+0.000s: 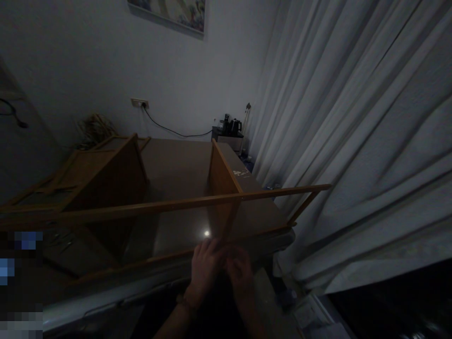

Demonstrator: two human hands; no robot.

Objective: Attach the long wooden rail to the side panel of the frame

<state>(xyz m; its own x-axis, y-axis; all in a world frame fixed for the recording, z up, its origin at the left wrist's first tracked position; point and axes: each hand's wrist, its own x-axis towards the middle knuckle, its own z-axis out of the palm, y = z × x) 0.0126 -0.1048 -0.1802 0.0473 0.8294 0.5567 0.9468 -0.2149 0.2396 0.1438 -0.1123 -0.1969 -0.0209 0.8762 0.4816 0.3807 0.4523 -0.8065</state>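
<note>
A partly built wooden furniture frame (183,204) lies on its side over a dark glossy table (180,174). One long rail runs across the view, and two upright panels (222,176) stand behind it. My left hand (205,263) and my right hand (240,270) are close together at the frame's near lower rail, where a slanted strut meets it. Both hands have their fingers curled against the wood. The room is very dark, so I cannot make out what the fingers hold.
White curtains (353,141) hang along the right side. A small stand with a kettle (235,126) sits by the far wall, beside a socket (139,102) with a cable. A picture (169,12) hangs above. Small tools lie at the table's left (61,240).
</note>
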